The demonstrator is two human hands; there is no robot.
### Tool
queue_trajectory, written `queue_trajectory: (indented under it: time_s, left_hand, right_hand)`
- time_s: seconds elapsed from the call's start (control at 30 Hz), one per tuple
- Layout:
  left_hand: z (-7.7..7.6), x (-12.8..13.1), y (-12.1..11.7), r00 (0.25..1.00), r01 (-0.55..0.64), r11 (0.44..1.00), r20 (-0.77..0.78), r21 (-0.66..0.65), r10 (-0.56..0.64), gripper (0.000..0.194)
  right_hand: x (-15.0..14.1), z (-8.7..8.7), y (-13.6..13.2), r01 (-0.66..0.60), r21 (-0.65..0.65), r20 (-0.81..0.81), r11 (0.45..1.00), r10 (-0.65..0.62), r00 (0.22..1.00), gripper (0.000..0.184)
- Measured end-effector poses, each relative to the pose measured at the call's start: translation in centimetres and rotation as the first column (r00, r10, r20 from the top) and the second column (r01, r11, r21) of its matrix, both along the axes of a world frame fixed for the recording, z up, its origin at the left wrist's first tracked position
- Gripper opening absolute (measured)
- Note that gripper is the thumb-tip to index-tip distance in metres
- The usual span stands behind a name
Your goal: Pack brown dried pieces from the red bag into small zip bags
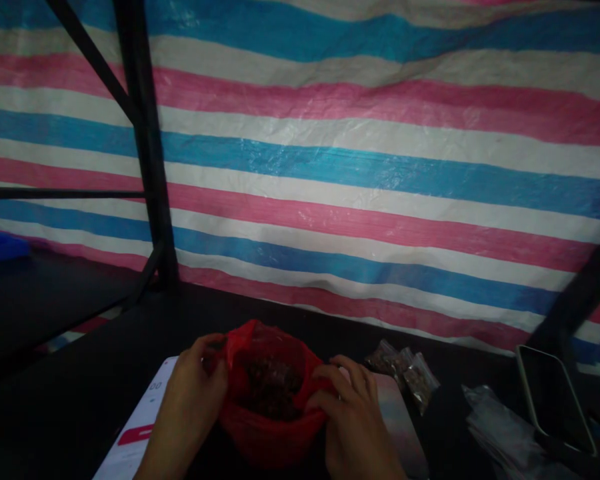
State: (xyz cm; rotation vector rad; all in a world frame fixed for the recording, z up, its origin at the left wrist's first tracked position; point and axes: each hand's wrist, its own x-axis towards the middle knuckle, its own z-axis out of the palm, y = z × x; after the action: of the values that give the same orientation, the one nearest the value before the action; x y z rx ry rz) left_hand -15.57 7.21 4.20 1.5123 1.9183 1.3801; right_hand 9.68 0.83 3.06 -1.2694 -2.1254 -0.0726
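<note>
Two bare hands holding a thin, shiny red plastic bag (273, 437) open on a black tabletop (207, 308).

So the left hand (195, 393) has the bag's left rim pinched between thumb and fingers, and the right hand (355, 417) has its fingers curled on the right rim; the mouth gapes between them, with dark brown, lumpy bits (273, 387) inside, too dim to identify. Left of the bag, partly behind the left wrist, there's a flat white panel with a red bar (139, 427). Right of it: a pale pinkish, round-cornered flat panel (400, 420), then small clear baggies of brownish stuff (405, 370), and farther right some flat clear plastic bags (505, 427) beside a black, pale-edged rectangular device (555, 400).
</note>
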Motion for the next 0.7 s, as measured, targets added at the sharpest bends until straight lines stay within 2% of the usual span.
queue_trajectory:
  time_s: [0.07,0.1,0.13,0.17,0.2,0.23,0.27,0.3,0.37,0.47,0.53,0.57,0.6,0.63,0.7]
  left_hand:
    - [0.6,0.4,-0.7,0.998,-0.041,0.987,-0.046,0.154,0.049,0.054]
    - [0.9,0.7,-1.2,0.996,-0.005,0.965,-0.082,0.261,0.027,0.053]
    - [1.2,1.0,-1.7,0.991,0.089,0.935,-0.124,0.343,-0.048,0.047]
    - [1.5,1.4,-2.2,0.967,0.233,0.905,-0.181,0.356,-0.178,0.04]
    - [1.6,1.8,-2.6,0.92,0.378,0.875,-0.231,0.303,-0.317,0.035]
    - [1.5,2.1,-2.8,0.856,0.498,0.845,-0.264,0.192,-0.445,0.034]
    - [1.2,2.3,-2.9,0.792,0.576,0.816,-0.286,0.058,-0.539,0.035]
    - [0.8,2.5,-2.8,0.748,0.603,0.795,-0.3,-0.067,-0.592,0.036]
    - [-0.1,2.4,-2.3,0.735,0.55,0.806,-0.332,-0.217,-0.591,0.039]
    - [-0.9,1.6,-1.3,0.807,0.433,0.878,-0.347,-0.203,-0.478,0.04]
    - [-0.8,1.0,-0.8,0.849,0.41,0.903,-0.308,-0.127,-0.429,0.04]
    - [-0.5,0.9,-0.8,0.866,0.417,0.906,-0.271,-0.071,-0.42,0.039]
    - [-0.2,0.8,-0.8,0.877,0.426,0.905,-0.245,-0.001,-0.413,0.037]
    - [0.2,0.8,-0.9,0.885,0.433,0.899,-0.222,0.068,-0.409,0.036]
    - [0.9,1.0,-1.4,0.889,0.446,0.877,-0.197,0.179,-0.413,0.034]
  right_hand:
    - [-1.0,-0.2,0.0,-0.104,-0.033,0.011,0.994,0.105,0.994,0.059]
    - [-1.5,-0.3,0.0,-0.155,-0.042,0.009,0.987,0.156,0.988,0.058]
    - [-2.0,-0.6,0.1,-0.202,-0.052,0.003,0.978,0.203,0.979,0.055]
    - [-2.4,-0.9,0.1,-0.235,-0.065,-0.005,0.97,0.235,0.972,0.05]
    - [-2.7,-1.3,0.2,-0.252,-0.081,-0.012,0.964,0.252,0.968,0.044]
    - [-3.0,-1.7,0.2,-0.25,-0.099,-0.018,0.963,0.249,0.968,0.039]
    - [-3.2,-2.0,0.1,-0.228,-0.12,-0.023,0.966,0.227,0.974,0.036]
    - [-3.2,-2.0,-0.1,-0.196,-0.139,-0.026,0.971,0.194,0.981,0.035]
    - [-3.1,-1.5,-0.6,-0.133,-0.175,-0.039,0.975,0.128,0.991,0.038]
    - [-1.7,0.5,-1.3,-0.074,-0.2,-0.164,0.977,0.041,0.986,0.042]
    - [0.6,1.6,-1.3,0.044,-0.187,-0.259,0.981,-0.092,0.962,0.042]
    - [2.3,2.0,-1.3,0.146,-0.179,-0.272,0.973,-0.191,0.943,0.04]
    - [4.3,2.1,-1.3,0.311,-0.182,-0.256,0.933,-0.35,0.901,0.038]
    - [6.6,2.1,-1.5,0.502,-0.213,-0.214,0.838,-0.541,0.813,0.037]
    - [11.1,1.7,-2.3,0.677,-0.254,-0.165,0.691,-0.721,0.673,0.037]
